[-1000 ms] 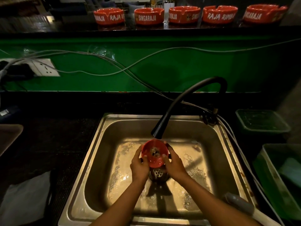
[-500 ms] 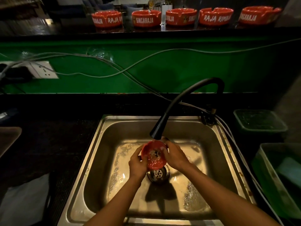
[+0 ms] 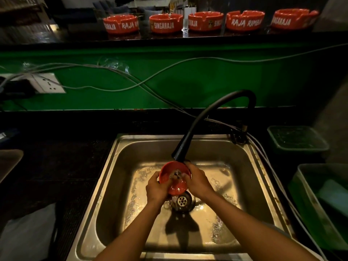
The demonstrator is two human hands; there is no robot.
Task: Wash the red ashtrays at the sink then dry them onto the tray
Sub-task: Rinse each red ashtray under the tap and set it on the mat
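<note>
A round red ashtray is tilted under the black faucet spout, above the drain of the steel sink. Water splashes into its bowl. My left hand grips its left rim from below. My right hand holds the right rim, its thumb reaching into the wet bowl. Several more red ashtrays with white lettering stand in a row on the dark upper ledge behind the green wall. A brown tray shows at the far left edge.
Grey cables run across the green wall to a white socket. Two green plastic tubs sit right of the sink. A pale cloth lies on the dark counter at lower left.
The ashtray and both hands rose closer to the spout and off the drain. My right hand shifted over the rim, its thumb now inside the bowl.
</note>
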